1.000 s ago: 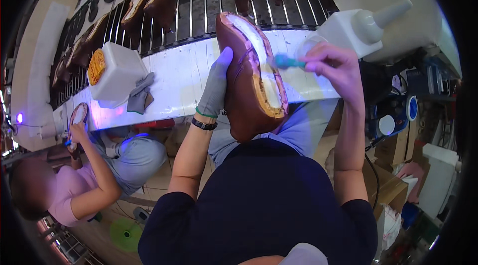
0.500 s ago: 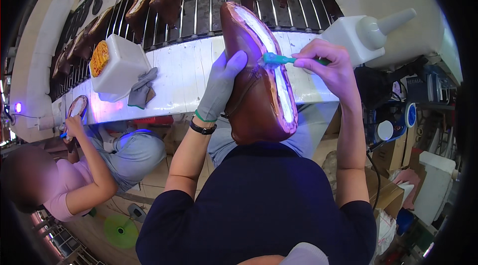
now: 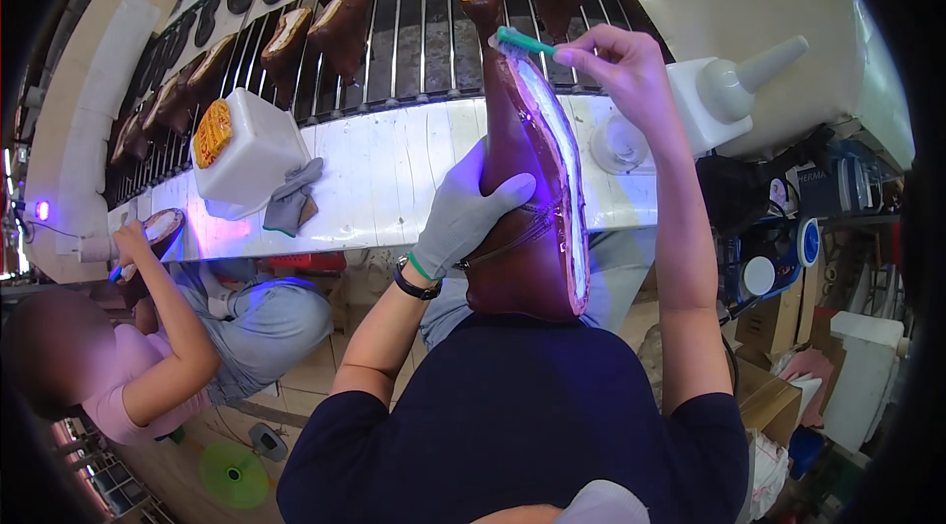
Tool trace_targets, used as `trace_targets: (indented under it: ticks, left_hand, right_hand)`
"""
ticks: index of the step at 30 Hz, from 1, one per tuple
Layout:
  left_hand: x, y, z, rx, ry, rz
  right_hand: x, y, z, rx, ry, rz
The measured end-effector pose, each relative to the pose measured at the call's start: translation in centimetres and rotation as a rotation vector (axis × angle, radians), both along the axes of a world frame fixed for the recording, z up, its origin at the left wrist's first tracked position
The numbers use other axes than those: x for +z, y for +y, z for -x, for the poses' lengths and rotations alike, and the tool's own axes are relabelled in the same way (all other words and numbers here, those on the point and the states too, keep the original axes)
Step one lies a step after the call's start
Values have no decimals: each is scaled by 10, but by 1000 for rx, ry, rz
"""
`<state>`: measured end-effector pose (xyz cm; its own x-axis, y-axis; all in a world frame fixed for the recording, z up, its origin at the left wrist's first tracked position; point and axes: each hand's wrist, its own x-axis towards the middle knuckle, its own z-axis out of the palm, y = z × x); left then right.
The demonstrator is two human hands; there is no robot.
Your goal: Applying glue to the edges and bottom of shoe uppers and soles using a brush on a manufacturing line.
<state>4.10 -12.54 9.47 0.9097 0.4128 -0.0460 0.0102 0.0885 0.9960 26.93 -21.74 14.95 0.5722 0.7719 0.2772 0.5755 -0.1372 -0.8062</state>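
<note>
My left hand, in a thin grey glove, is wrapped round the ankle part of a dark brown leather boot. The boot lies over my lap and the bench edge, its toe pointing away. Its pale underside, rimmed by a brown border, faces up and to the right. Bare, my right hand pinches the green handle of a small brush that looks like a toothbrush. The brush head is at the toe end of the boot; whether the bristles touch it I cannot tell.
A white bench crosses in front, with a metal-bar rack of several brown boots beyond. On it stand a white container, a grey glove, a clear cup and a white nozzle bottle. A co-worker's hand holds footwear at left.
The brush in my right hand has moved from mid-sole out to the toe. My left hand has shifted its grip, and the boot has turned so that its toe points straighter ahead.
</note>
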Motion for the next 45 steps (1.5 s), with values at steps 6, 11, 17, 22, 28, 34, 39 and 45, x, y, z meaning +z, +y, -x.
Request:
trace_targets:
  ticks: [6, 11, 17, 22, 28, 34, 39, 45]
  left_hand:
    - [-3, 7, -2, -15, -63, 82]
    - [-7, 13, -2, 18, -78, 185]
    - [-13, 19, -4, 109, -99, 243]
    - [-11, 21, -5, 169, -115, 275]
    - [-15, 25, -17, 177, -87, 331]
    - [-24, 29, -18, 135, 52, 384]
    - [-30, 25, -19, -11, 129, 456]
    - [-48, 17, -25, -143, 251, 729]
  right_hand:
    - [11, -11, -7, 297, 134, 13]
    - [18, -33, -6, 513, 134, 110]
    - [17, -54, 14, 625, 241, 241]
    - [15, -61, 25, 649, 213, 215]
    - [13, -57, 16, 420, 65, 194]
    - [11, -72, 24, 667, 213, 192]
    - [10, -78, 28, 687, 295, 274]
    - [12, -72, 26, 748, 302, 258]
